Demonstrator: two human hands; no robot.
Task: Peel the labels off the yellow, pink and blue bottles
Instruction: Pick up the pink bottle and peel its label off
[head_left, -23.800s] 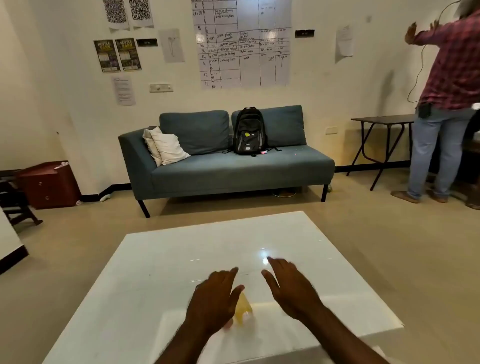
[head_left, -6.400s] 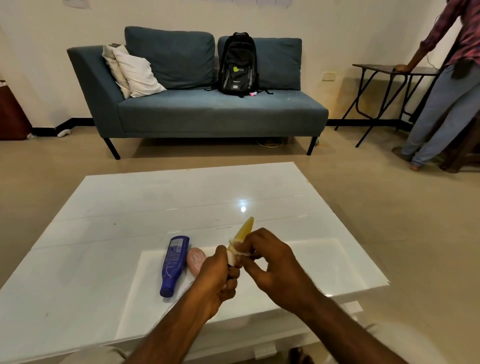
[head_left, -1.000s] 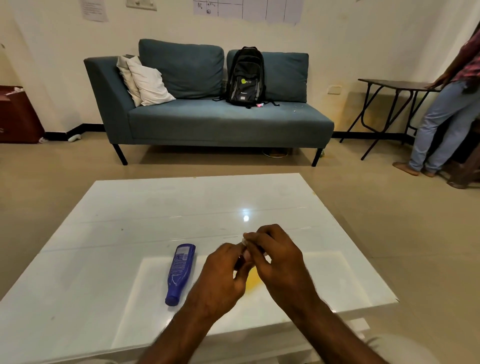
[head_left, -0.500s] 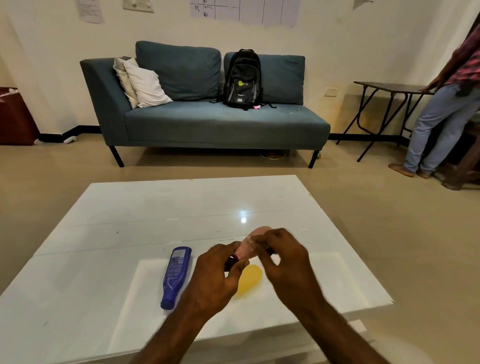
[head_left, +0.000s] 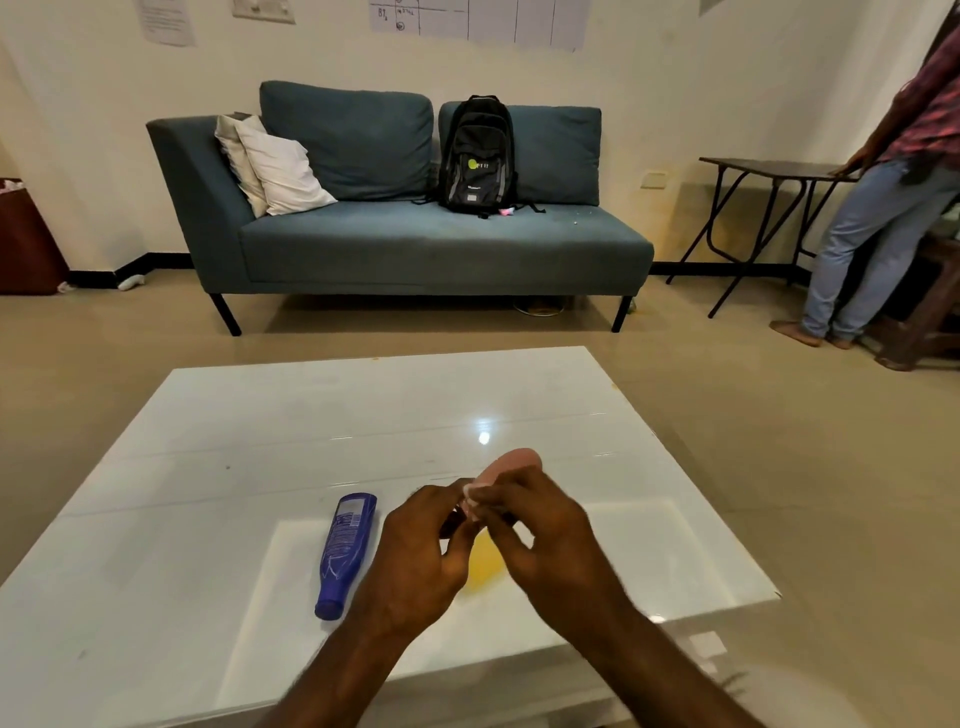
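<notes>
1. Head view: both hands meet above the near middle of the white tabletop (head_left: 260, 415), holding the pink bottle (head_left: 511, 462) between them, raised off the surface.
2. The left hand (head_left: 421, 551) is curled around the bottle's lower, near end; that end is hidden, apart from a dark bit between the fingers.
3. The right hand (head_left: 540, 535) is closed on the bottle from the right, its fingertips (head_left: 483, 500) pinching at a pale patch on the bottle's side. Whether that patch is a label edge cannot be told.
4. The pink bottle's long axis runs from the hands up and away, tilted to the right; its rounded end points away from the person, toward the sofa (head_left: 415, 244).
5. The yellow bottle (head_left: 483, 564) lies on the tabletop under the hands, mostly covered, so which way it points cannot be told.
6. The blue bottle (head_left: 345, 551) lies flat on the tabletop just left of the left hand, apart from it. Its long axis runs near to far, cap toward the person, broad end toward the sofa, printed label facing up.
7. A black backpack (head_left: 478, 156) stands on the sofa, and another person (head_left: 893, 208) stands at the far right.
</notes>
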